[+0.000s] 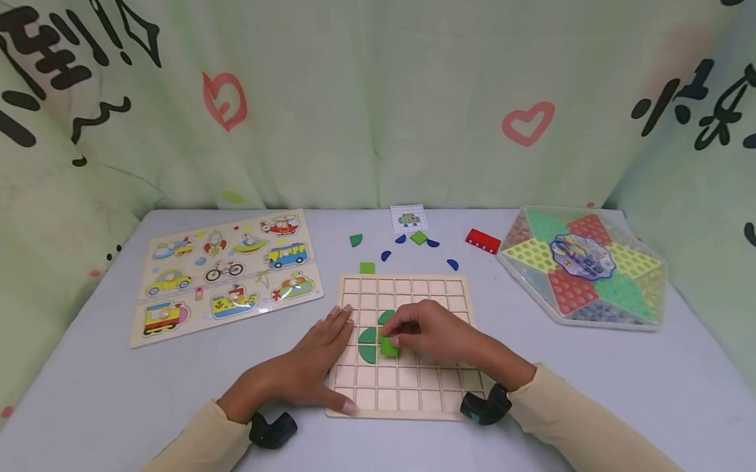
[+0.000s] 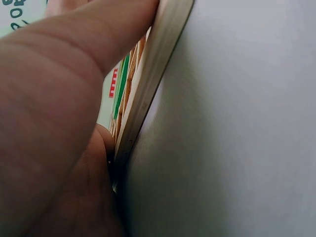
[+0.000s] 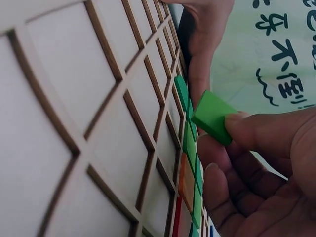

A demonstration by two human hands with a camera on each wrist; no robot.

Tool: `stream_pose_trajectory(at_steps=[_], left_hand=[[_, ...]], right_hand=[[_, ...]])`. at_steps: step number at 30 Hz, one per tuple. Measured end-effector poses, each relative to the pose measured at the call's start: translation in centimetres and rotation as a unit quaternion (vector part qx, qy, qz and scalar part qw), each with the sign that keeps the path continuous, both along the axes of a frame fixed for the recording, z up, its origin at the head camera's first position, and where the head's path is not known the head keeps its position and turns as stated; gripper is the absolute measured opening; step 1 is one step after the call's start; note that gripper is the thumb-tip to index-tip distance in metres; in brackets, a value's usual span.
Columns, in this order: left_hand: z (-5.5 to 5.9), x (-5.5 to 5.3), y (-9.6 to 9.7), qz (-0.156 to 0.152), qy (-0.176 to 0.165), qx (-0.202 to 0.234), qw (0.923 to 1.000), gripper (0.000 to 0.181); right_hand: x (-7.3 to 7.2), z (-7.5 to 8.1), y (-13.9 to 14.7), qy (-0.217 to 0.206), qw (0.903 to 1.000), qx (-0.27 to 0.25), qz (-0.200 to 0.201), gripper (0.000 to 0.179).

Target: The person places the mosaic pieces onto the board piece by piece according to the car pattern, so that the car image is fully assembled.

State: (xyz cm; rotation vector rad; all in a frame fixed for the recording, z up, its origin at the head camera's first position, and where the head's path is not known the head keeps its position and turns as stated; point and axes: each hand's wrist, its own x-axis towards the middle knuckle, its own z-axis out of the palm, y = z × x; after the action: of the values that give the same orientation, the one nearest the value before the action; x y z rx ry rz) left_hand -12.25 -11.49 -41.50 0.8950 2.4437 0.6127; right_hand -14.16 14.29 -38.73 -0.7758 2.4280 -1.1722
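Counter lies flat beneath everything, so the board on it has firm backing for pressing down. Left hand spreads along the board's left side, holding nothing, thumb by the near edge; good bracing, best left light but steady so the grid cannot slide. Right hand has a narrow grip, thumb and finger pinching a green square above the grid, among the pieces already seated. The square is tilted to the board; whether a corner touches, I cannot tell. Seating it looks like the step in hand: level it first, line its sides up with the cell's ridges, set one edge down, then let go and press with a fingertip. Keep those fingers clear of the orange piece and the dark-green quarters close by, which a careless knuckle could lift.
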Motion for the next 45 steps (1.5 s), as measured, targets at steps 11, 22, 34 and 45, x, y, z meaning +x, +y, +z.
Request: stream_pose_trajectory(at_steps=[11,22,34,45], left_hand=[[0.1,0.1,0.0,-0.002,0.003,0.004,1.0,0.124],[0.1,0.0,0.1,-0.008,0.003,0.01,0.9999,0.123],[0.0,0.0,0.1,-0.003,0.001,0.005,1.0,0.125],[0.0,0.0,0.0,-0.005,0.002,0.011,0.9999,0.125]], right_hand=[[1.0,-0.6,-0.8,-0.005,0.9996,0.025,-0.015,0.018],[1.2,-1.0,-0.8,0.036,0.9989,0.025,-0.018,0.015],[1.0,-1.0,-0.9,0.033,0.9987,0.036,-0.016,0.015],[-0.6,-0.5,-0.4,0.059,0.9961,0.031,-0.058,0.014]])
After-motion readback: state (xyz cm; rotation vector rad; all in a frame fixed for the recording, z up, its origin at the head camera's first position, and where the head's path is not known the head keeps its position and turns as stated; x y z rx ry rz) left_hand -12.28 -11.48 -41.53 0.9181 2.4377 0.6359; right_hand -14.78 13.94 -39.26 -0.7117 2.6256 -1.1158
